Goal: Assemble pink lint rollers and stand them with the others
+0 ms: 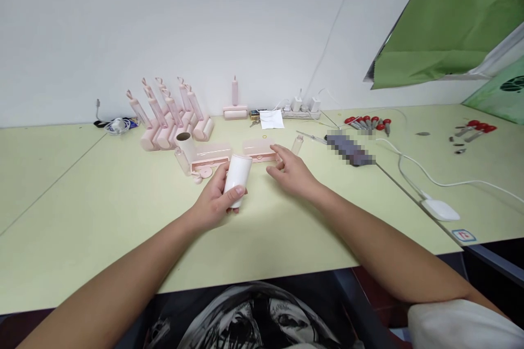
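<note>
My left hand (219, 196) is wrapped round a white lint roller refill (238, 177), held tilted above the table. My right hand (291, 170) has its fingers apart and holds nothing that I can see. Its fingertips are by a pink lint roller cover (258, 148), and I cannot tell if they touch it. Left of that is a second pink cover (212, 154). An upright roll with a brown cardboard core (186, 144) stands beside it, near a small pink round cap (206, 172). A clear pink handle (297, 144) lies just beyond my right hand.
Several assembled pink lint rollers (166, 133) stand at the back left, another (234, 112) by the wall. A power strip (301, 114), white paper (272, 119), red-ended tools (368, 121), a blurred dark object (350, 148) and a cabled white charger (440, 209) lie across the table.
</note>
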{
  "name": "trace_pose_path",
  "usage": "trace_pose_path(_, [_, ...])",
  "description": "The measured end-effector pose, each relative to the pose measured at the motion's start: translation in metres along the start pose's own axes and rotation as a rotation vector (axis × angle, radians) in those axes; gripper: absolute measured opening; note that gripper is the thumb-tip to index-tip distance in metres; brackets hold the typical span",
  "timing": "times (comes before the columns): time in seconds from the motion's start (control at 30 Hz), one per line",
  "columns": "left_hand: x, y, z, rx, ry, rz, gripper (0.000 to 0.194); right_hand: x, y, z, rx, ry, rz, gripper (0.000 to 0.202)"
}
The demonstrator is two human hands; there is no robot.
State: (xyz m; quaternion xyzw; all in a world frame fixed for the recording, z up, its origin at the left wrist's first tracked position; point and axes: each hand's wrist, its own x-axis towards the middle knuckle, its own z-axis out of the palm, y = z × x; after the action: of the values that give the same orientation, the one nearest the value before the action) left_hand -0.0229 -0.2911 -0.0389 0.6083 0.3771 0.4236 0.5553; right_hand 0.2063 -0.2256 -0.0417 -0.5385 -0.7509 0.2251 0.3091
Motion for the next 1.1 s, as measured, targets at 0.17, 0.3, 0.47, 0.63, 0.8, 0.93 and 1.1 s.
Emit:
trace_pose_path(0.17, [0.001, 0.000, 0.001, -0.011, -0.005, 0.034, 0.061, -0.001, 0.001, 0.002, -0.157, -0.102, 0.035, 0.066])
trace_pose_path(0.3, [0.001, 0.000, 0.000, -0.009, 0.002, 0.033, 0.057, -0.001, 0.000, 0.000, -0.233, -0.145, 0.039, 0.059])
trace_pose_path(0.47, [0.001, 0.000, 0.001, 0.000, 0.006, 0.027, 0.054, 0.002, -0.002, -0.004, -0.358, -0.253, 0.118, 0.045])
trace_pose_path(0.63, [0.000, 0.000, 0.000, 0.019, 0.030, 0.020, 0.055, 0.003, -0.004, -0.006, -0.418, -0.272, 0.147, 0.035])
trace_pose_path(0.8, [0.001, 0.000, 0.000, 0.016, 0.056, 0.007, 0.055, 0.000, -0.007, -0.006, -0.458, -0.164, 0.115, 0.036])
trace_pose_path(0.93, [0.003, 0.002, 0.001, 0.024, 0.106, -0.023, 0.056, -0.002, -0.010, -0.007, -0.473, -0.138, 0.063, 0.025])
trace_pose_path(1.1, [0.006, 0.000, 0.000, 0.041, 0.186, -0.070, 0.055, -0.002, -0.009, -0.006, -0.494, -0.181, -0.002, 0.017])
